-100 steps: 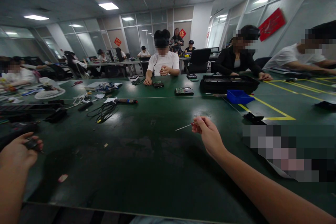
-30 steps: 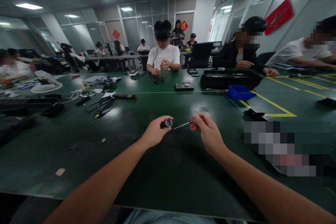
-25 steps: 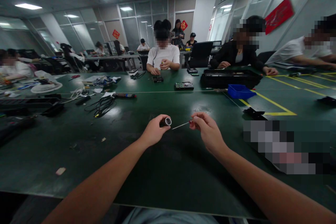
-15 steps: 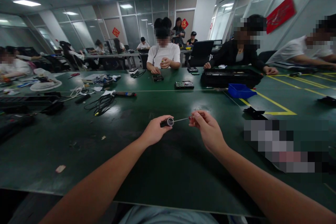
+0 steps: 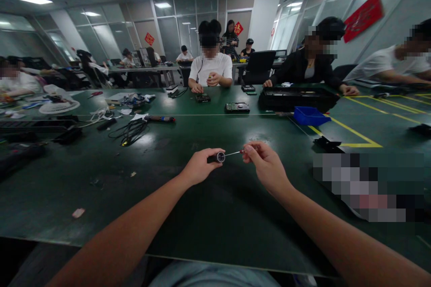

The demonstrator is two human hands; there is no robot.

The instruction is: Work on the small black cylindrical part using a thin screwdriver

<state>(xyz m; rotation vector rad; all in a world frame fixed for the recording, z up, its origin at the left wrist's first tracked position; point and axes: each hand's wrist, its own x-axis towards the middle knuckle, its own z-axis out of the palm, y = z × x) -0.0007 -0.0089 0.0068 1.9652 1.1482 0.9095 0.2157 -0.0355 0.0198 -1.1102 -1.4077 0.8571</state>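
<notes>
Over the green table (image 5: 188, 215), left hand (image 5: 198, 167) grips a black cylinder (image 5: 217, 157); right hand (image 5: 266, 167) pinches a thin rod (image 5: 233, 153).

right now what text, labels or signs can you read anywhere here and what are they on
"福": one gold character on the small red diamond sign on the far wall.
Small red diamond on the glass partition: too blurred to read.
Large red banner on the side wall: unreadable.
Nothing legible on the small black cylinder or the thin tool.
</notes>
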